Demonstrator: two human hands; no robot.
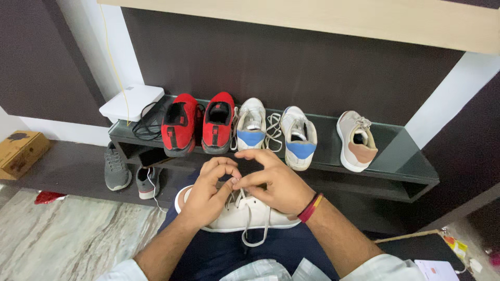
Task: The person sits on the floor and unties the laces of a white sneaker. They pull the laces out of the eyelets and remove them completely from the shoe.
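Both hands over a white shoe (pixel 234 216) resting across the person's lap, on dark blue trousers (pixel 219 252). Left hand (pixel 205 192) sits on the shoe's upper with its fingers curled in, fingertips pinched on a white lace (pixel 245 218) near the eyelets. Right hand (pixel 276 182) comes in from the other side, thumb and forefinger closed on the same lace, fingertips touching the left hand's. Lace ends hang loose down the shoe's side, one loop dangling below the sole edge. Red and yellow band (pixel 311 207) on the right wrist. Behind the hands, a dark shelf (pixel 401 156) against the wall carries a row: a pair of red shoes (pixel 198 122), then a pair of white shoes with blue heel tabs (pixel 276 132), laces of those two sprawled between them, then a single beige shoe (pixel 357 140) set well apart to the right. White flat box (pixel 130 101) on the shelf's left end, black cables (pixel 148 122) piled beside it. Lower ledge at left holds two grey shoes (pixel 127 171). Cardboard box (pixel 18 151) at far left, marble floor (pixel 67 229) below.
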